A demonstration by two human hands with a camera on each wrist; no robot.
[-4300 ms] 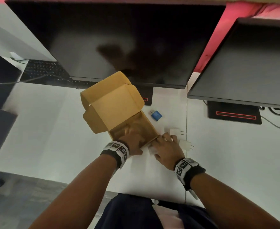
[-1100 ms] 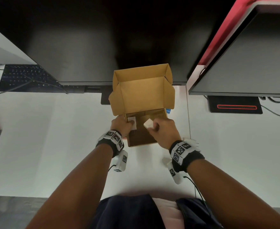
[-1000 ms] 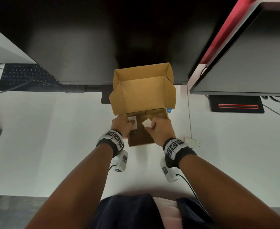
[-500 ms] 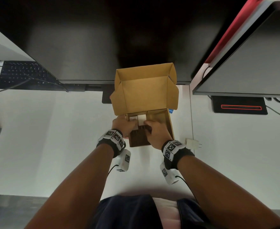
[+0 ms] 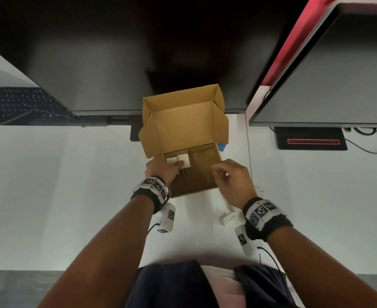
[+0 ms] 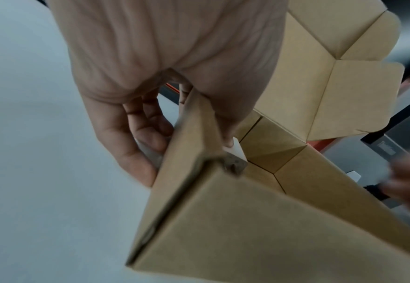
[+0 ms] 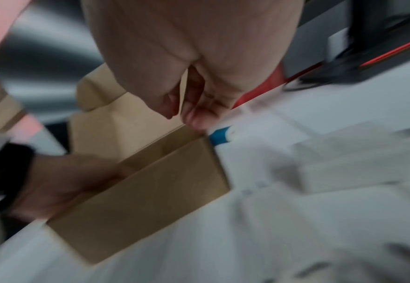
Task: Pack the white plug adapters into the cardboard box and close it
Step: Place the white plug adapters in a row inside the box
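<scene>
The open cardboard box (image 5: 196, 183) stands on the white desk with its lid (image 5: 183, 123) raised at the far side. Two white plug adapters (image 5: 171, 161) (image 5: 183, 159) lie side by side in its far left corner. My left hand (image 5: 164, 168) grips the box's left wall (image 6: 194, 137), fingers outside and thumb inside on an adapter (image 6: 236, 151). My right hand (image 5: 222, 174) hovers over the box's right edge, fingers loosely curled and holding nothing (image 7: 177, 114). Another adapter (image 5: 227, 217) lies on the desk near my right wrist; one more (image 7: 344, 166) shows blurred to the right.
A small blue item (image 5: 222, 147) lies just behind the box's right corner. Two dark monitors (image 5: 121, 63) (image 5: 329, 85) overhang the back of the desk, with a keyboard (image 5: 23, 105) at the far left and a black stand base (image 5: 312, 142) at the right.
My right hand set its adapter into the box beside the first one, let go and drew back to the right. The left hand has kept its grip on the box wall.
</scene>
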